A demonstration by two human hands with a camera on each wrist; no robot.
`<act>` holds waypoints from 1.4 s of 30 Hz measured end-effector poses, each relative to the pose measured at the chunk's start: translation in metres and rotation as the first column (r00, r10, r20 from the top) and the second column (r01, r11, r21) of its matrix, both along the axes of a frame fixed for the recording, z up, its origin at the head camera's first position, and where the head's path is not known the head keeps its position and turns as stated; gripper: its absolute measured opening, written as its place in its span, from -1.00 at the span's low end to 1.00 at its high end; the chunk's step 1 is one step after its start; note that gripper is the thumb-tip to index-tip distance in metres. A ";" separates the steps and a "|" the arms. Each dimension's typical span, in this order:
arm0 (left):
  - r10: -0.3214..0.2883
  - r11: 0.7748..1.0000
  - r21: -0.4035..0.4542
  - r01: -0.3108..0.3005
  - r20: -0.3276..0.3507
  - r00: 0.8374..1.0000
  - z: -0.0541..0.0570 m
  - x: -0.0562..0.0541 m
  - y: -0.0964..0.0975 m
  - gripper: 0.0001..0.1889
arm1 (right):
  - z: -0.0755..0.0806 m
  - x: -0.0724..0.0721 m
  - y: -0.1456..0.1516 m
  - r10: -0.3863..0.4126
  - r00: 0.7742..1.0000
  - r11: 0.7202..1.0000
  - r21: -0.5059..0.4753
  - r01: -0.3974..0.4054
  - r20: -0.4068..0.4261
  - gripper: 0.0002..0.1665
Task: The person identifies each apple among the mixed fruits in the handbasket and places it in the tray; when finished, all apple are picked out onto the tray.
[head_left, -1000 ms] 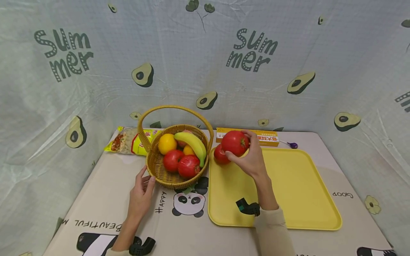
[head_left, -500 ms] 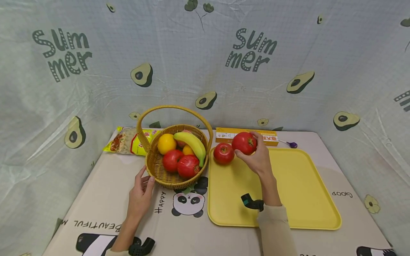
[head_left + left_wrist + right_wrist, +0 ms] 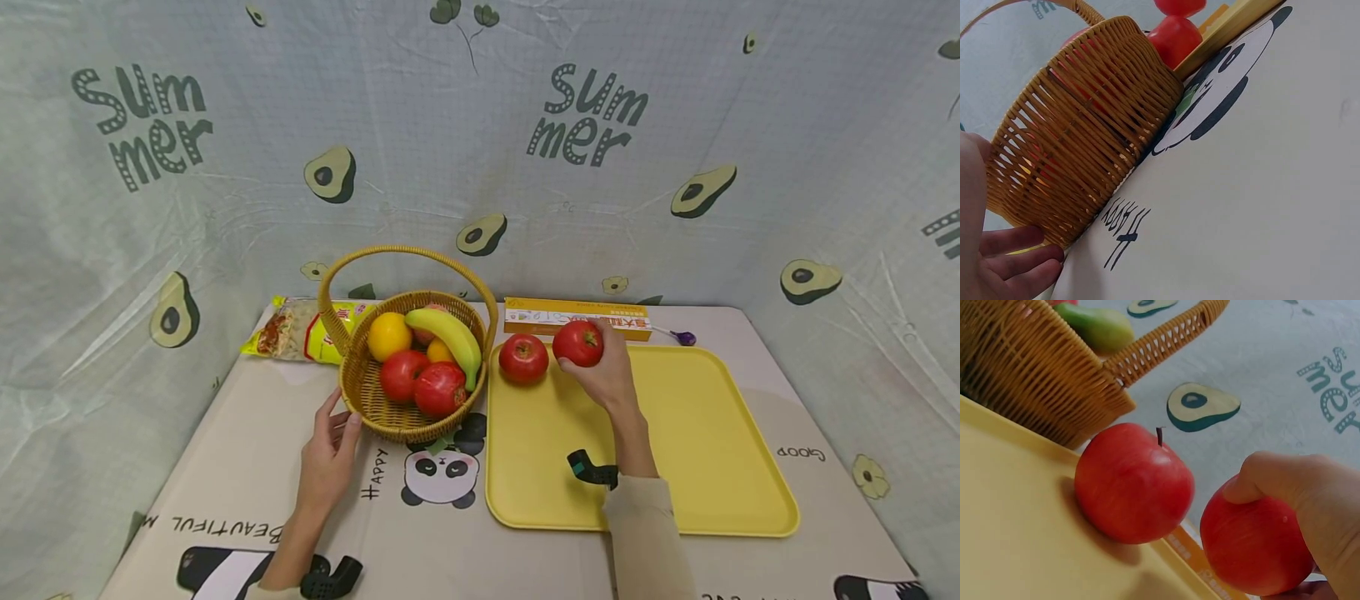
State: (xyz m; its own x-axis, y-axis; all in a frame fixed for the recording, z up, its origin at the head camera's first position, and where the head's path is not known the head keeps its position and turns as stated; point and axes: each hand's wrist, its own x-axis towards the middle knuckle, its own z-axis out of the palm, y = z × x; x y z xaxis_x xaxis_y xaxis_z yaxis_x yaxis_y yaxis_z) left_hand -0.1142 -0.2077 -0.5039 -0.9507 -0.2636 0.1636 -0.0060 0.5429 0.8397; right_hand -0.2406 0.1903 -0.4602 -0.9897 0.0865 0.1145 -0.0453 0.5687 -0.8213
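1. Near-left of the basket (image 3: 408, 434): a careless push could be sliding or tipping it, since your left hand (image 3: 327, 454) is only resting against its wall. You're keeping fingers loosely bent, thumb apart, seemingly without a firm grip.
2. Inside the basket: the banana (image 3: 453, 337) is lying across the heaped fruit; a jolt could be shifting it.
3. Just right of the basket: the loose apple (image 3: 523, 359) is sitting on the near-basket corner of the yellow tray (image 3: 712, 450), stem up. A bump from its neighbour could be rolling it against the basket or over the tray's rim.
4. Farther right of the basket: you're holding the second apple (image 3: 579, 343) in your right hand (image 3: 613, 367), thumb on one side, fingers curling round the other, opened to the fruit's width. Whether it's touching the tray, you can't tell. Releasing high, or losing the smooth skin, could be causing a roll. Your forearm is reaching forward over the tray.
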 end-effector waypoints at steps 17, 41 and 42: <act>0.006 1.000 -0.006 -0.006 0.006 1.000 0.000 0.001 0.000 -0.40 | -0.021 -0.005 0.005 0.026 0.996 0.999 0.030 -0.029 0.090 0.07; 0.005 1.000 -0.005 -0.005 0.005 1.000 -0.001 0.001 -0.001 -0.40 | -0.018 -0.003 0.004 0.024 0.986 0.996 0.084 -0.038 0.162 0.12; 0.004 1.000 -0.004 -0.004 0.005 1.000 -0.001 0.001 0.000 -0.40 | -0.018 -0.003 0.005 0.022 0.986 0.996 0.081 -0.036 0.166 0.13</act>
State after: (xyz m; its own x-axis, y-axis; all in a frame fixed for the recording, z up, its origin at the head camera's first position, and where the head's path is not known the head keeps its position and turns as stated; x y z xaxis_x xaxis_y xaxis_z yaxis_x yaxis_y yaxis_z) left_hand -0.1137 -0.2081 -0.5050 -0.9504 -0.2669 0.1598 -0.0125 0.5461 0.8376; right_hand -0.2437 0.1950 -0.4779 -0.9975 0.0548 -0.0451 0.0697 0.6361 -0.7684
